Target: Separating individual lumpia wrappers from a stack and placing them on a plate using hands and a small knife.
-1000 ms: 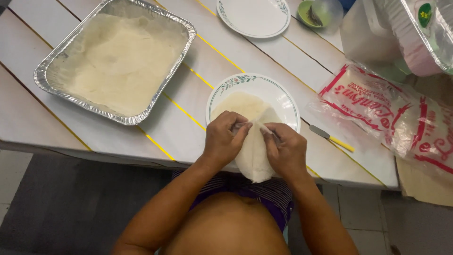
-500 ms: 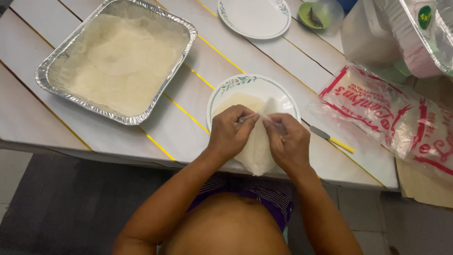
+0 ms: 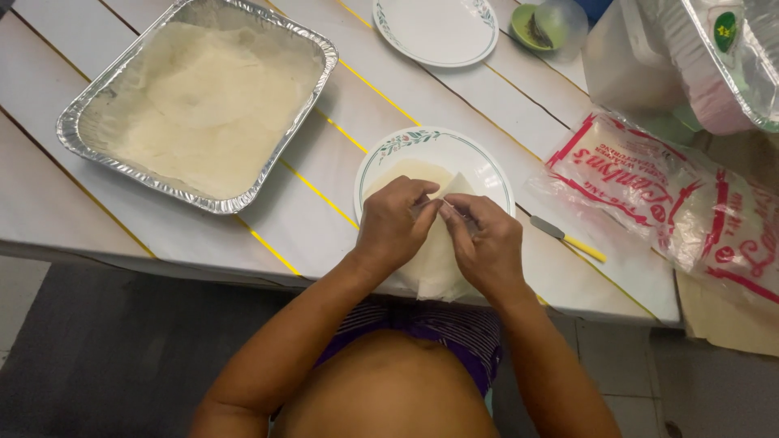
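1. Right now, the left hand (image 3: 391, 227) and the right hand (image 3: 485, 243) meet in the middle of the frame, with their fingers pinched together on a thin pale wrapper sheet (image 3: 434, 264).
2. The sheet lies on a white plate (image 3: 406, 150) with a green rim, and its lower part hangs over the worktop (image 3: 308, 219) edge.
3. A foil tray (image 3: 199, 101) with more pale sheets sits in the upper left of the frame.
4. A second white plate (image 3: 434, 28) sits at the top.
5. A small knife (image 3: 568, 238) with a yellow handle lies just right of the hands.
6. A clear bag with red print (image 3: 673, 203) lies on the right side.
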